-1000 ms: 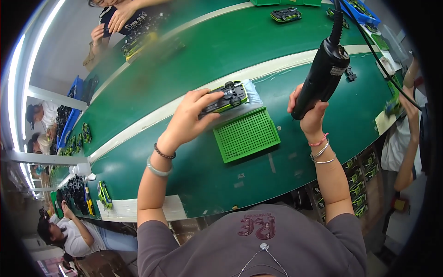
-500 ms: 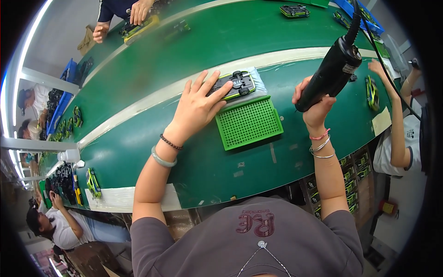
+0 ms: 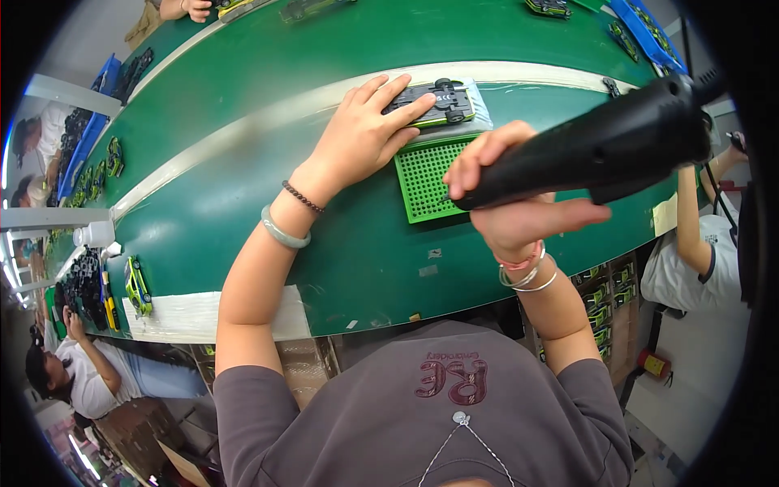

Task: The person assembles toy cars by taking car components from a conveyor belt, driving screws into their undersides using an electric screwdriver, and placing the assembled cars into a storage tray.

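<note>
An upside-down toy car [image 3: 451,113], black underneath with lime-green edges, lies on a pale blue padded wrap [image 3: 479,97] on the green table. My left hand [image 3: 365,130] reaches over its left end, fingers spread, one fingertip on the underside and the thumb along the near edge. In my right hand [image 3: 507,227] is a thick black electric screwdriver [image 3: 592,154], tilted with its cable end up to the right. Its thin tip is over the near part of a green tray [image 3: 422,183] full of small holes. The driver and hand hide the tray's right side.
More toy cars lie about: one at the left [image 3: 138,286], one at the far right [image 3: 549,8]. A white sheet [image 3: 211,316] covers the near left edge. Blue bins [image 3: 649,32] stand at the far right. Co-workers sit on both sides; another person's hand [image 3: 195,10] works across the table.
My right hand has swung the screwdriver leftward over the green tray, tipping it from steep to slanted. My left hand stays on the toy car. The whole view has shifted slightly.
</note>
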Demonstrator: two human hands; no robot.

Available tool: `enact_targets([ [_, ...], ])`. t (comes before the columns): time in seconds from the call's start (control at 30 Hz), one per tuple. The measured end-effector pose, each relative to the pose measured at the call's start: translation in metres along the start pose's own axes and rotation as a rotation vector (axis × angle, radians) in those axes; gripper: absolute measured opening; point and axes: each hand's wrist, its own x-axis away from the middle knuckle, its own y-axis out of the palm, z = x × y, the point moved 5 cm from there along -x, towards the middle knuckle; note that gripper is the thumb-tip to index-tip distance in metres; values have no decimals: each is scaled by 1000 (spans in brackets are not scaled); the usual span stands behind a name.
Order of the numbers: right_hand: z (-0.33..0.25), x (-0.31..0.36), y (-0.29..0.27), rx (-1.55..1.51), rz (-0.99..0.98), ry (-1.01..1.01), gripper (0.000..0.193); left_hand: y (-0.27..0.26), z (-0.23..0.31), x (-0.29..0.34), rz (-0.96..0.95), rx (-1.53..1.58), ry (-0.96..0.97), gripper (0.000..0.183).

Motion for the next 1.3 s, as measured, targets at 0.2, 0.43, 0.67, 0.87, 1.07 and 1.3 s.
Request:
enact_targets([
  [0.2,24,10,7,125,54,97,110,0,-1,3,20,-3,-6,41],
  [0.43,33,14,5,271,38,177,111,0,-2,4,32,-9,-3,41],
  [0.67,33,13,7,235,-63,122,111,1,-2,4,30,-5,-15,40],
  [0.87,32,12,9,290,11,161,110,2,-3,5,30,-7,-16,41],
  [1.07,37,15,19,492,32,182,106,2,-4,6,11,-31,-10,41],
  [1.3,23,2,13,242,41,100,105,-1,0,3,23,-40,-24,40],
])
